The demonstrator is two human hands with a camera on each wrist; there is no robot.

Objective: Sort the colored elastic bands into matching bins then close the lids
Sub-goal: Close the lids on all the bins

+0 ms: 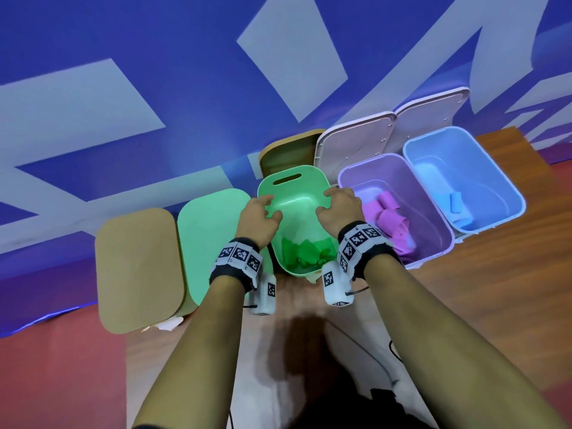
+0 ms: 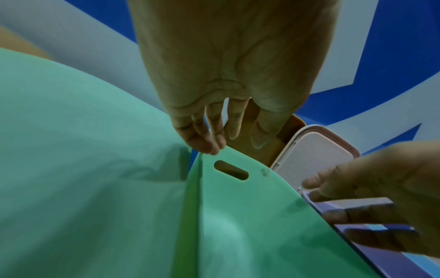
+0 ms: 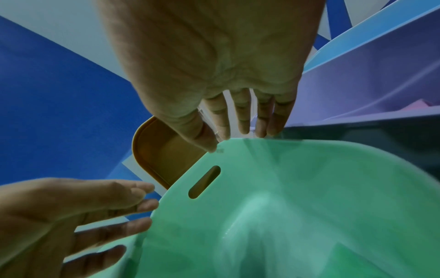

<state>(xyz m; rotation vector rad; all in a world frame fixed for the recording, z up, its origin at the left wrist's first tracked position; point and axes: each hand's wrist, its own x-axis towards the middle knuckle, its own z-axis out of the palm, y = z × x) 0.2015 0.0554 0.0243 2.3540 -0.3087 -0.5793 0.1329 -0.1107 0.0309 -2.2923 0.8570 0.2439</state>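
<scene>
Probably lid-closing: left hand (image 1: pixel 258 216) and right hand (image 1: pixel 339 209), fingers slack, clasping nothing, touch the green bin (image 1: pixel 297 196) rim; next, its raised tan lid (image 1: pixel 289 151) needs lowering.

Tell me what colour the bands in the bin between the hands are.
Green bands, darker than their mint bin; clearest in the head view.
</scene>
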